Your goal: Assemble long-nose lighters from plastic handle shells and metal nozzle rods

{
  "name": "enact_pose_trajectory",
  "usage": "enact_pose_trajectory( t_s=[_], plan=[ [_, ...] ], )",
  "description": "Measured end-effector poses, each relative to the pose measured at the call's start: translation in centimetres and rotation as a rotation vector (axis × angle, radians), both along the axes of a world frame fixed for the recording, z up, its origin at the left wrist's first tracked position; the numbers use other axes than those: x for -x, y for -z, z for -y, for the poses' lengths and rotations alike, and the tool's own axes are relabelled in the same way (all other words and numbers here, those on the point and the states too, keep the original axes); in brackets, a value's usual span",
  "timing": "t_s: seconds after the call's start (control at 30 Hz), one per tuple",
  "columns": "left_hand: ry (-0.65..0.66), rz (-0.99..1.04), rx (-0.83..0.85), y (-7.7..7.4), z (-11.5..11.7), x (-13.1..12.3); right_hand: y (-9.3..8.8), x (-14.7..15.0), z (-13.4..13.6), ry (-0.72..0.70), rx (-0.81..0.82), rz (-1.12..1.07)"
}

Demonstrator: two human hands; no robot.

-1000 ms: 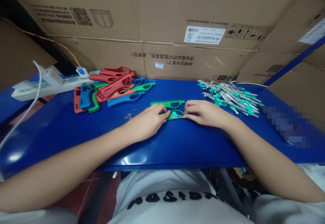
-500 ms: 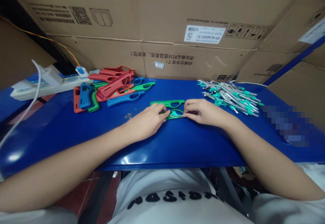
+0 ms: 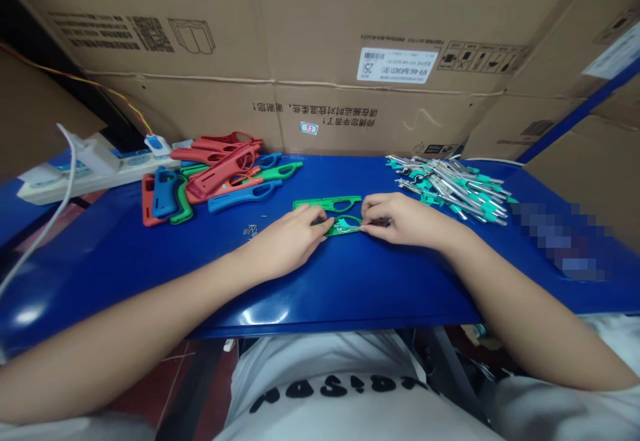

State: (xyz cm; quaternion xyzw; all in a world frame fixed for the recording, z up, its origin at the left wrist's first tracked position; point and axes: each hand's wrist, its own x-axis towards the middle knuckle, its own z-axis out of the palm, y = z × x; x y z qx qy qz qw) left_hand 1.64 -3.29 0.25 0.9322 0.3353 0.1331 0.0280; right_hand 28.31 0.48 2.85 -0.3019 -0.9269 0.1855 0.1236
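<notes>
Two green lighter casing halves lie on the table in front of me. The nearer casing half has a teal trigger part and thin pale wires in it. My left hand is closed at its left end, with thumb and fingers on the casing and wires. Pinched at the right end is my right hand, its fingertips on the thin end of the wire or metal part; the exact grip is too small to see. Just behind lies the other casing half, close to the fingers of both hands.
Red, blue and green lighter casings are piled at back left. Metal rods with teal triggers form a heap at back right. A power strip stands at far left. A cardboard box walls the blue table. Small pins lie left.
The view has shifted slightly. Both hands keep almost the same place on the nearer green casing half, with only tiny finger movement.
</notes>
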Motion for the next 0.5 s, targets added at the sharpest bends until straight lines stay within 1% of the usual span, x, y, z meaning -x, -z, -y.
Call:
enact_pose_trajectory(
  t_s=[0.17,0.27,0.37,0.5],
  plan=[
    [0.007,-0.005,-0.016,0.2,-0.1,0.1,-0.4,-0.3,0.3,-0.001,0.007,0.002],
    [0.009,-0.002,-0.022,0.3,-0.2,0.1,-0.1,0.1,0.4,0.009,0.001,-0.044],
    [0.017,0.016,-0.009,0.2,-0.1,0.1,0.4,0.5,0.4,-0.021,-0.019,-0.060],
    [0.024,-0.006,0.003,0.0,0.0,-0.1,0.6,0.7,0.4,-0.054,-0.091,-0.019]
  ],
)
